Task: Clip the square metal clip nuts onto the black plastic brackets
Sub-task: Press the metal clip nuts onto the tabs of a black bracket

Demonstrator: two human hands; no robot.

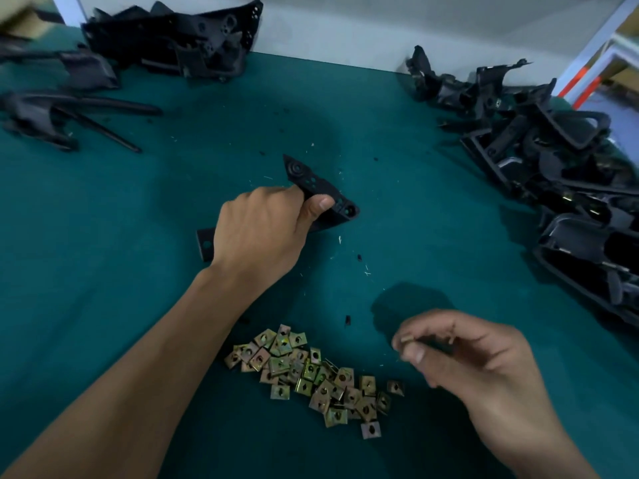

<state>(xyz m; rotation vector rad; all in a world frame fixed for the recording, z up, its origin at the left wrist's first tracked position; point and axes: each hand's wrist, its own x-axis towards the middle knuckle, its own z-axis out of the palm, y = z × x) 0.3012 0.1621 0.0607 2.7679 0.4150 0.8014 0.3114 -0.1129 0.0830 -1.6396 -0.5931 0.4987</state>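
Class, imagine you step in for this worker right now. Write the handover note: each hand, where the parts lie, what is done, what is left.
Left hand grips a black bracket at mid-table on the green mat.
Right hand pinches one clip nut between thumb and fingertips, near the loose pile of clip nuts.
More brackets lie heaped at far left and at right; some at right seem to carry clips, though that is hard to tell.
Done: bracket and nut picked up.
Left: push the nut onto the held bracket, then carry on with the rest.
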